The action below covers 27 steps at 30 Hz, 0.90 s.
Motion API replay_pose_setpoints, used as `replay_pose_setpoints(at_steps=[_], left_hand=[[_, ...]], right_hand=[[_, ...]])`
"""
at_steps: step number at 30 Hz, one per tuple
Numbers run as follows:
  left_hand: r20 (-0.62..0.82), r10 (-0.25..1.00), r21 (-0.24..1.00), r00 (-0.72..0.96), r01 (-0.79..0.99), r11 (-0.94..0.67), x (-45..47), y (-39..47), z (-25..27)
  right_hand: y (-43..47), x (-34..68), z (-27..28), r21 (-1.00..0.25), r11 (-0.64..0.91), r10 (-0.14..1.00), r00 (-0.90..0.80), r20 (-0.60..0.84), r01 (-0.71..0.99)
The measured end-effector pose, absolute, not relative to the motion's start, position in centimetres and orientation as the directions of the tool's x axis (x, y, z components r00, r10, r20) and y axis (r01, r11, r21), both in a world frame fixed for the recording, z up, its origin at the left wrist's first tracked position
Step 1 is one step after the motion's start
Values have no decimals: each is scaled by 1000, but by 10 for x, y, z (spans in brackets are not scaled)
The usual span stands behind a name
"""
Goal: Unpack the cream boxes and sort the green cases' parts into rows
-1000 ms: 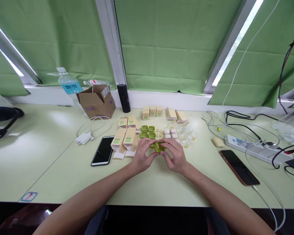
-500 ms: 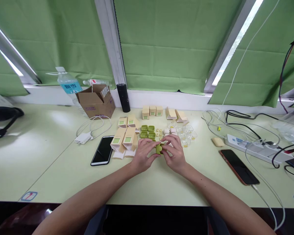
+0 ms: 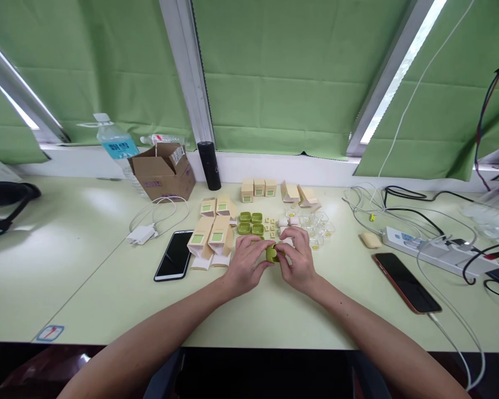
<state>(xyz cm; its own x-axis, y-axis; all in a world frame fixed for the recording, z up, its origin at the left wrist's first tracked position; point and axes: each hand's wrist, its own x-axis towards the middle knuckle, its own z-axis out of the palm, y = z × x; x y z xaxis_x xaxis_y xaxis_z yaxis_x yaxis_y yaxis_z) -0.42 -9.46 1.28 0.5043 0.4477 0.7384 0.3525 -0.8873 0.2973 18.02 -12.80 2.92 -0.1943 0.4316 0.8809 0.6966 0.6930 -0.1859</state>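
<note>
Between my two hands is a small green plastic case [image 3: 271,254], held just above the table. My left hand [image 3: 248,261] grips its left side with thumb and fingers. From the right, my right hand [image 3: 296,260] pinches it, and the fingers hide part of it. Just beyond lie several green open trays [image 3: 250,223], partly covered by my left hand. Small yellowish pieces [image 3: 270,221] sit beside them, then white rolls [image 3: 293,221] and several clear plastic pieces [image 3: 319,224] past my right hand.
Small cardboard boxes [image 3: 220,235] stand left of the trays, with more boxes [image 3: 258,188] behind. A phone [image 3: 174,256] lies at left, another phone [image 3: 407,282] at right near a power strip [image 3: 432,252] and cables. A brown carton [image 3: 165,173] and black cylinder [image 3: 209,166] stand at the back.
Both hands stay in nearly the same place on the green case. The fingers of my right hand have drawn in and bent more around its right side.
</note>
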Motion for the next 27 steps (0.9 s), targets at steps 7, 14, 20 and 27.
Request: replay_pose_setpoints(at_steps=[7, 14, 20, 27], left_hand=[[723, 462, 287, 514, 385, -877, -2, -95, 14], [715, 517, 367, 470, 377, -851, -5, -90, 8], [663, 684, 609, 303, 313, -729, -11, -77, 4], [691, 602, 559, 400, 232, -796, -10, -85, 7]], right_hand=[[-128, 181, 30, -134, 661, 411, -207, 888, 738], [-128, 184, 31, -139, 664, 393, -185, 901, 735], [-130, 188, 32, -229, 730, 479, -243, 843, 644], [-131, 183, 21, -320, 730, 555, -250, 793, 603]])
